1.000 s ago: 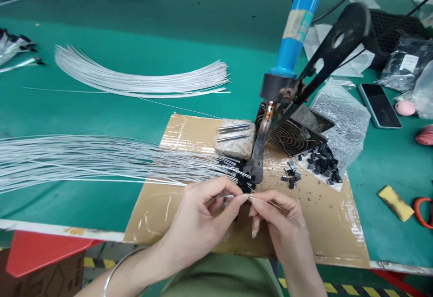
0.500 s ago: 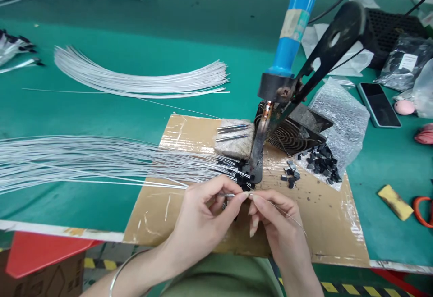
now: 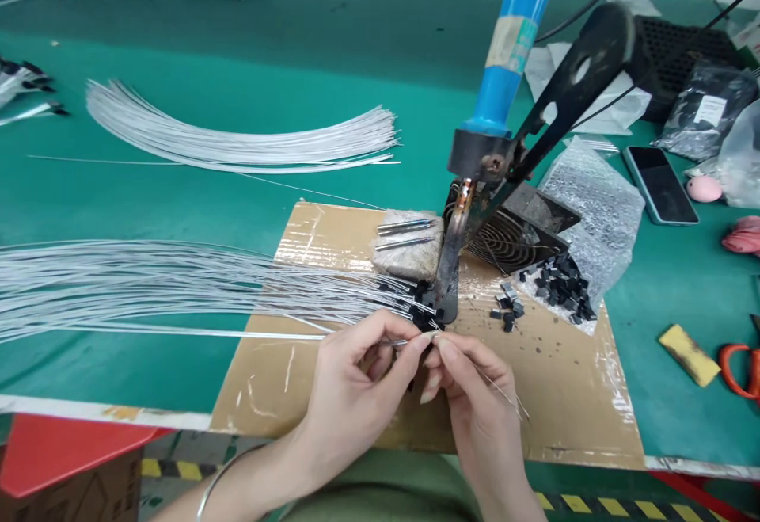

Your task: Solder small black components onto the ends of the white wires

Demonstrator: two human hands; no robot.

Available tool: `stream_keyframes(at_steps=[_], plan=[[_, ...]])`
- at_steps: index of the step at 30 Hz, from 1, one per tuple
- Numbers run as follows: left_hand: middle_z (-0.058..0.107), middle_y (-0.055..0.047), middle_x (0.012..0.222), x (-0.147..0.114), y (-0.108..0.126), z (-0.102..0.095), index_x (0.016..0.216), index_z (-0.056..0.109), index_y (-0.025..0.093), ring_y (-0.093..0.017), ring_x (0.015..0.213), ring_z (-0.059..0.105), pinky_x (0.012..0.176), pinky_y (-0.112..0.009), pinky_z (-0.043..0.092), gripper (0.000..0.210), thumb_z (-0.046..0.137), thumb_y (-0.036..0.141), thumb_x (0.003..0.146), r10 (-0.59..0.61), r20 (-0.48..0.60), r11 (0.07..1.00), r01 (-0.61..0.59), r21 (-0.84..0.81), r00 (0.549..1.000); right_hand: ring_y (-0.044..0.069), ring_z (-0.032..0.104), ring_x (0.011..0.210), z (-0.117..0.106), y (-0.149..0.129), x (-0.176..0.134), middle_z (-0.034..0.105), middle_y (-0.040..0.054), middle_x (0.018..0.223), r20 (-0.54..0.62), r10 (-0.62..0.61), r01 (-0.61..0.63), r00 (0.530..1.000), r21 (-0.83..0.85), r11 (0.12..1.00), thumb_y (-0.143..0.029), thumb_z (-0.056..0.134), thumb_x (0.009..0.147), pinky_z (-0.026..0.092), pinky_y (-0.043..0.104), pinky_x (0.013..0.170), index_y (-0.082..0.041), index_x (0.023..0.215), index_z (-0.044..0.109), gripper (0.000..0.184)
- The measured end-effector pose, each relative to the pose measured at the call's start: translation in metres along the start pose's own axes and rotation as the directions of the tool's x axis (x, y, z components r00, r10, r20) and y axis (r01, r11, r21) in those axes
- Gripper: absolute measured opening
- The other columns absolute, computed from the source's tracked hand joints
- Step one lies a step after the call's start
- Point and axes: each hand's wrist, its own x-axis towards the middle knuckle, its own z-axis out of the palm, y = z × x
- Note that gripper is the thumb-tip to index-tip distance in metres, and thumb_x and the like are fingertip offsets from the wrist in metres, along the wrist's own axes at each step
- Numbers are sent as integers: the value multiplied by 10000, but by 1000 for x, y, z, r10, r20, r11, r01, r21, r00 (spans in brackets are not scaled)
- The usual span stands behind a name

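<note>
While my left grip (image 3: 356, 386) pinches white wire (image 3: 285, 336) and my right grip (image 3: 478, 387) a fine strand (image 3: 502, 392), aligning seems underway, next needing steadiness.

Thin silvery strand (image 3: 503, 393): upper end concealed at the fingertips of left hand (image 3: 356, 391) and right hand (image 3: 478, 387); detail there too small to tell. Long thin white wires (image 3: 178, 288): cut by left edge. Blue cylindrical handle (image 3: 495, 90): top cropped. Orange loop-shaped handle (image 3: 724, 371): cropped right.

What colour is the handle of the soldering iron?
The handle is blue, best seen in the head view.
</note>
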Motion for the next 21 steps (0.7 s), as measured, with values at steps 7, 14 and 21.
stream_keyframes(at_steps=[7,14,21], plan=[[695,-15,621,15,4,-12,738,774,179,-111,495,502,459,-223,338,185,737,306,868,-23,-26,991,26,131,999,152,750,664,-66,-25,-1,831,50,888,-214,-540,212,814,-756,619,-416,883,859,636,230,609,-257,976,885,197],[674,-9,625,18,-1,-9,748,781,169,-118,519,492,507,-237,360,206,737,342,850,-1,-18,980,4,198,1000,171,616,587,-82,-38,22,682,14,707,60,-601,215,797,-958,190,-487,701,894,537,314,587,-206,868,796,297],[706,-26,650,5,12,-6,725,756,164,-142,578,583,539,-221,440,198,803,351,768,8,-58,982,3,189,998,174,637,554,-80,-34,21,682,-8,662,80,-604,290,793,-921,260,-375,645,941,505,316,613,-218,819,705,207]])
